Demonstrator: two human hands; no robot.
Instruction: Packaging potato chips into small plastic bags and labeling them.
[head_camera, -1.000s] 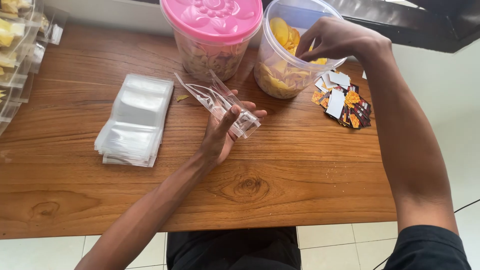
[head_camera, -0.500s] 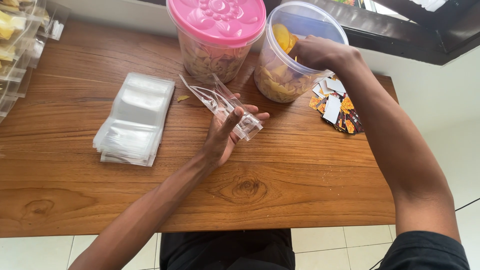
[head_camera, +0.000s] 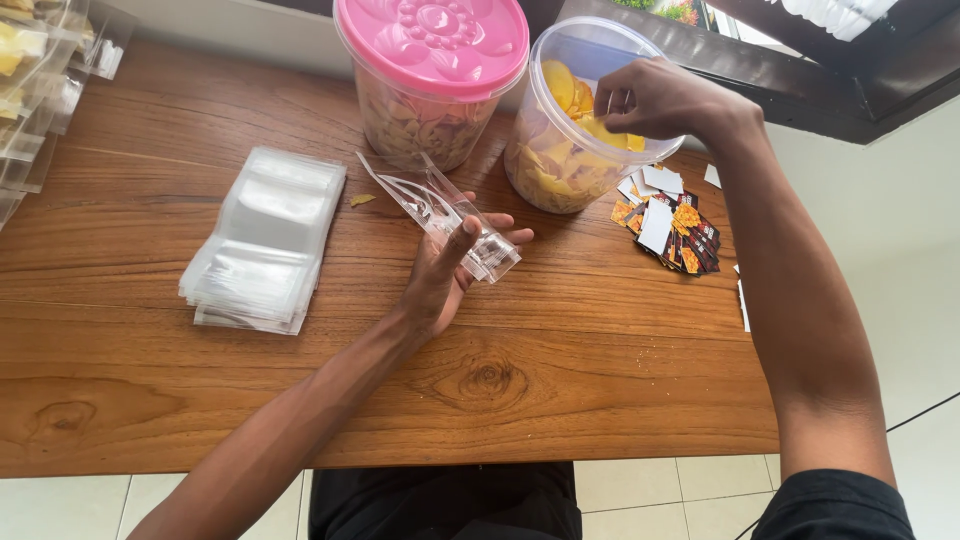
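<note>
The clear bag (head_camera: 440, 213) lay open in the left hand (head_camera: 447, 268), just in front of the open tub (head_camera: 580, 120), with the thumb and fingers closed around its lower end; the right hand (head_camera: 660, 98) was at the rim of the open tub, fingers pinched on yellow chips (head_camera: 598, 130); it looked like the filling step, chips on their way from tub to bag; the next move would need the bag's mouth held wide so the chips slide in without breaking; left of the open tub stood a tub with a pink lid (head_camera: 432, 42); farther left lay a stack of empty bags (head_camera: 265, 240); right of the open tub lay small cards (head_camera: 668, 222) on the wooden table (head_camera: 560, 340)
</note>
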